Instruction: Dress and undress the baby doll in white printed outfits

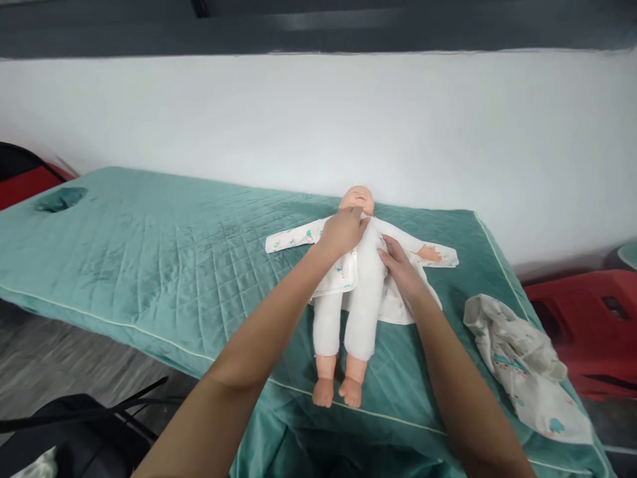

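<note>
A baby doll (371,285) with a white padded body lies on its back on a green quilted bed cover (213,285), head toward the wall. A white printed baby shirt (296,236) has both sleeves over the doll's arms. Its left-side front panel lies across the torso; the other is spread out on the bed. At the doll's upper chest, just below the chin, my left hand (345,229) has curled fingers closed on the shirt's edge. My right hand (402,269) rests against the side of the torso, fingers apart, fingertips touching the doll. Part of the chest is hidden by my left hand.
Crumpled printed baby clothing (527,372) lies near the bed's right edge. A red plastic chair (587,318) stands beyond that edge. The white wall (279,126) runs behind the bed. A hole (60,199) is at the bed's far left, and a black bag (74,438) sits lower left.
</note>
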